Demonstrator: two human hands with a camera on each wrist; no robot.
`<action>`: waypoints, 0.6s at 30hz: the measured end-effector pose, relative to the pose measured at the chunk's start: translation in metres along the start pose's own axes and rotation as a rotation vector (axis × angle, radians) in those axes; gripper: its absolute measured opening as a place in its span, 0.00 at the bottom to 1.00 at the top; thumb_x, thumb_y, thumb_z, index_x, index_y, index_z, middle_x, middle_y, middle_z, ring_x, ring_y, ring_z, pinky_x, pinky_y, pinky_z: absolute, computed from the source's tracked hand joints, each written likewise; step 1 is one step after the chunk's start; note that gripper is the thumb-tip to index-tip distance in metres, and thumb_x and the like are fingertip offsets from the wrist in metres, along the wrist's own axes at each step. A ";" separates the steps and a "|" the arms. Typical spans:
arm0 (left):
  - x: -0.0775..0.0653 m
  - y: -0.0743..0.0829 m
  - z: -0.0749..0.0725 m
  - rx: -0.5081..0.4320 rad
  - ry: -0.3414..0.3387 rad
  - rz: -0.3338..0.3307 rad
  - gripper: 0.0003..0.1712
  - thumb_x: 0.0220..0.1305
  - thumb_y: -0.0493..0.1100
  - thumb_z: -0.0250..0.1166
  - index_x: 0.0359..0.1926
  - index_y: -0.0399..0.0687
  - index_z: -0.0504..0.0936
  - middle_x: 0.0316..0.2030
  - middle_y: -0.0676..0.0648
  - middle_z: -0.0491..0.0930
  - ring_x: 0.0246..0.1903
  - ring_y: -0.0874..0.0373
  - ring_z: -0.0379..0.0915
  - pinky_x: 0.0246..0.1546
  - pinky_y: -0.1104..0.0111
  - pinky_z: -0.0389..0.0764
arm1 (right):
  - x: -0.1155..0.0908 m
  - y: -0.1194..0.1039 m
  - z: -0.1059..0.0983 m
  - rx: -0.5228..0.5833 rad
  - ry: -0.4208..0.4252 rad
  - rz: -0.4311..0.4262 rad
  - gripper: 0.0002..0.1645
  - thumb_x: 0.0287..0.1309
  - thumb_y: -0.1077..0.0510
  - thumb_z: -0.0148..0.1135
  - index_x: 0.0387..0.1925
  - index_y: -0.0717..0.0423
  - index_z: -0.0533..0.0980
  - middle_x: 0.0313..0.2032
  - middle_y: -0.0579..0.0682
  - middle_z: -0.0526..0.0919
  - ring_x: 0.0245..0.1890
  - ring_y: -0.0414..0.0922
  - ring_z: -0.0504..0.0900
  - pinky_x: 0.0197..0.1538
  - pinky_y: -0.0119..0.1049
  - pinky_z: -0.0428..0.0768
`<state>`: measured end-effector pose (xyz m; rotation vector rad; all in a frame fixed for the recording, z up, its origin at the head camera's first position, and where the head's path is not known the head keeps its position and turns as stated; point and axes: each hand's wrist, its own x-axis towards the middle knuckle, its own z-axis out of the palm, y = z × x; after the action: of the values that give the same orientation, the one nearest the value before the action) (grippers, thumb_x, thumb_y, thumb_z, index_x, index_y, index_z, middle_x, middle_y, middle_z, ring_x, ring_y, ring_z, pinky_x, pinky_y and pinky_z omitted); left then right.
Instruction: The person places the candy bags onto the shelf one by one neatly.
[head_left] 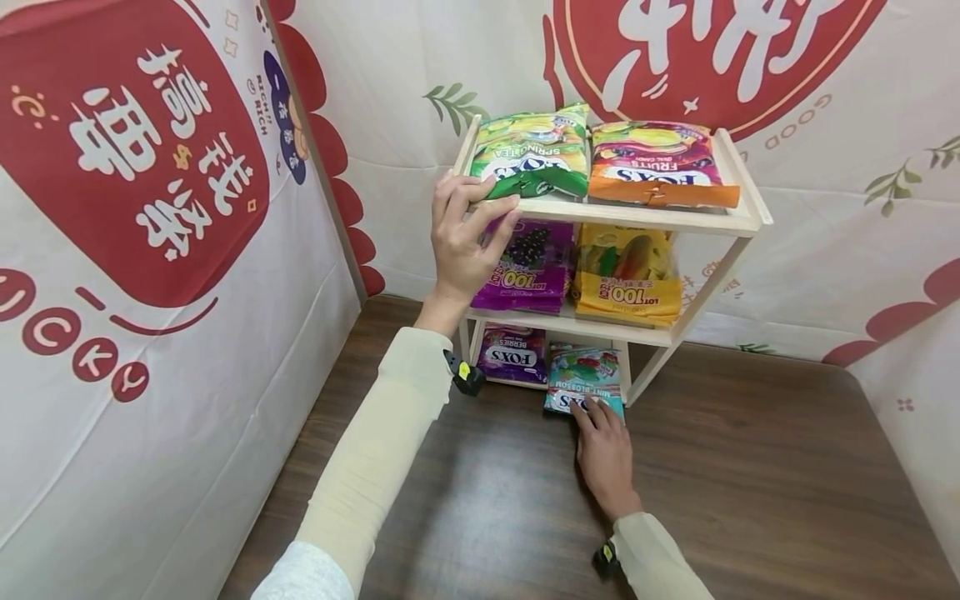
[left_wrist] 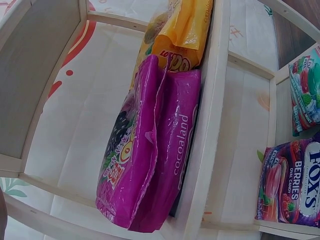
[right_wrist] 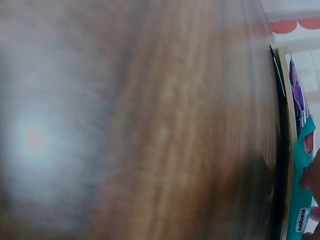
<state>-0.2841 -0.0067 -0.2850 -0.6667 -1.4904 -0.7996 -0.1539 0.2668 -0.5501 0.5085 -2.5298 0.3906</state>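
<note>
A small three-tier wooden rack (head_left: pixel 675 218) holds packets of sweets, two to a tier. My left hand (head_left: pixel 467 237) grips the top tier's front left corner, thumb below the rail and fingers over it, beside a green Fox's Spring Tea bag (head_left: pixel 534 150). On the lowest tier, my right hand (head_left: pixel 604 458) rests its fingertips on the near end of a teal Fox's Mint Blossom bag (head_left: pixel 585 371). That bag sticks out slightly past the front edge. The right wrist view shows only part of the fingers (right_wrist: pixel 312 180) against the teal bag (right_wrist: pixel 299 200).
Beside the green bag lies a Fox's Fruits bag (head_left: pixel 652 158). The middle tier carries a purple Lot 100 bag (left_wrist: pixel 150 150) and a yellow one (head_left: pixel 630 271). A Fox's Berries bag (head_left: pixel 513 352) is bottom left. Printed cloth (head_left: pixel 405 250) surrounds the brown table (head_left: pixel 765 467).
</note>
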 end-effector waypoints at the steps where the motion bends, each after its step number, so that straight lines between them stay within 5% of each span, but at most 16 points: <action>1: 0.000 0.000 0.000 0.001 0.002 0.000 0.07 0.55 0.41 0.70 0.36 0.45 0.87 0.41 0.41 0.79 0.48 0.45 0.67 0.63 0.49 0.58 | -0.002 -0.001 -0.001 0.002 -0.002 -0.003 0.21 0.54 0.69 0.58 0.52 0.60 0.79 0.54 0.64 0.77 0.54 0.64 0.73 0.51 0.61 0.72; 18: -0.001 -0.002 0.002 -0.006 0.012 0.011 0.07 0.55 0.42 0.70 0.35 0.45 0.87 0.41 0.41 0.79 0.48 0.46 0.67 0.63 0.48 0.58 | -0.015 -0.002 0.006 -0.006 -0.097 -0.009 0.29 0.53 0.66 0.55 0.60 0.56 0.73 0.61 0.63 0.71 0.59 0.64 0.67 0.56 0.66 0.64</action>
<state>-0.2872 -0.0063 -0.2867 -0.6732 -1.4726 -0.7986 -0.1437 0.2674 -0.5628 0.5490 -2.6198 0.3634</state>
